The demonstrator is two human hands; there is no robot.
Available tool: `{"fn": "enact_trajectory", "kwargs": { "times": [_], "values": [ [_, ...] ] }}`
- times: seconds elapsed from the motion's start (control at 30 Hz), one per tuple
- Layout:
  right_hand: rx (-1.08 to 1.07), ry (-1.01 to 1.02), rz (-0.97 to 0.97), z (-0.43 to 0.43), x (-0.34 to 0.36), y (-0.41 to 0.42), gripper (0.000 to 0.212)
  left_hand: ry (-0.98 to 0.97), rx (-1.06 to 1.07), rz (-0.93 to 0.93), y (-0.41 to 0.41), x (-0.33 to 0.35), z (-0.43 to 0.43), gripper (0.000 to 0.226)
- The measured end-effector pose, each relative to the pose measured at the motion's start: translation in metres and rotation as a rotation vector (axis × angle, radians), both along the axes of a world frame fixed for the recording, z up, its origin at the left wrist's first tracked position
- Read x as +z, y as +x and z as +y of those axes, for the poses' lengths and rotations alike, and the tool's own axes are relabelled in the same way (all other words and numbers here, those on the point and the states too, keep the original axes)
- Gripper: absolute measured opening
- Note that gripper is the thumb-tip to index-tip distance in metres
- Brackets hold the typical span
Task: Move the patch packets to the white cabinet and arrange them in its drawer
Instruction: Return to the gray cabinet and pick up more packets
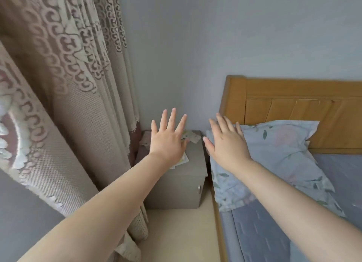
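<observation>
Several pale patch packets (193, 138) lie scattered on top of a small grey bedside cabinet (176, 185) in the corner between curtain and bed. My left hand (168, 140) is stretched out flat with fingers spread, hovering above the cabinet top and hiding most of the packets. One packet corner (183, 161) shows under its wrist. My right hand (227, 142) is also stretched out with straight fingers, over the gap between cabinet and pillow. Neither hand holds anything. The cabinet front has a small metal knob (199, 189) and is closed.
A patterned beige curtain (64, 89) hangs close on the left, touching the cabinet's side. A bed with a wooden headboard (293, 109), a floral pillow (278, 156) and a blue-grey sheet (274, 232) stands on the right. A narrow strip of beige floor (180, 232) runs between them.
</observation>
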State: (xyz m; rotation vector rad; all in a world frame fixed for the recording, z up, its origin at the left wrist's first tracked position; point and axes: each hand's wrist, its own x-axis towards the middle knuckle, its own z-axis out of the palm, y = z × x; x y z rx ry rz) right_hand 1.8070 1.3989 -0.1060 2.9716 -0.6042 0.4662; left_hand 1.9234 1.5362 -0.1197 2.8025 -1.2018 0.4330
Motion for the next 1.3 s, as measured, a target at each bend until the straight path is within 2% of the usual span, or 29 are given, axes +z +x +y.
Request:
{"fn": "enact_trajectory", "kwargs": {
  "times": [0.33, 0.57, 0.73, 0.8, 0.9, 1.07, 1.3],
  "values": [
    [0.110, 0.093, 0.094, -0.165, -0.102, 0.190, 0.059, 0.116, 0.137, 0.118, 0.163, -0.098, -0.156, 0.068],
    [0.207, 0.187, 0.266, -0.240, -0.183, 0.307, 0.052, 0.133, 0.245, 0.405, 0.257, -0.168, -0.238, 0.067],
    [0.182, 0.368, 0.363, -0.251, -0.253, 0.350, 0.066, 0.052, 0.413, 0.693, 0.296, -0.244, -0.241, 0.066],
    [0.161, 0.443, 0.462, -0.252, -0.284, 0.360, 0.060, 0.093, 0.421, 0.719, 0.306, -0.273, -0.236, 0.067],
    [0.122, 0.537, 0.507, -0.258, -0.327, 0.377, 0.061, 0.125, 0.458, 0.735, 0.321, -0.319, -0.226, 0.066],
    [0.016, 0.541, 0.618, -0.283, -0.388, 0.412, 0.061, 0.169, 0.681, 0.844, 0.320, -0.393, -0.199, 0.069],
    [-0.077, 0.501, 0.599, -0.319, -0.441, 0.454, 0.066, 0.178, 0.663, 0.862, 0.314, -0.460, -0.177, 0.078]
  ]
}}
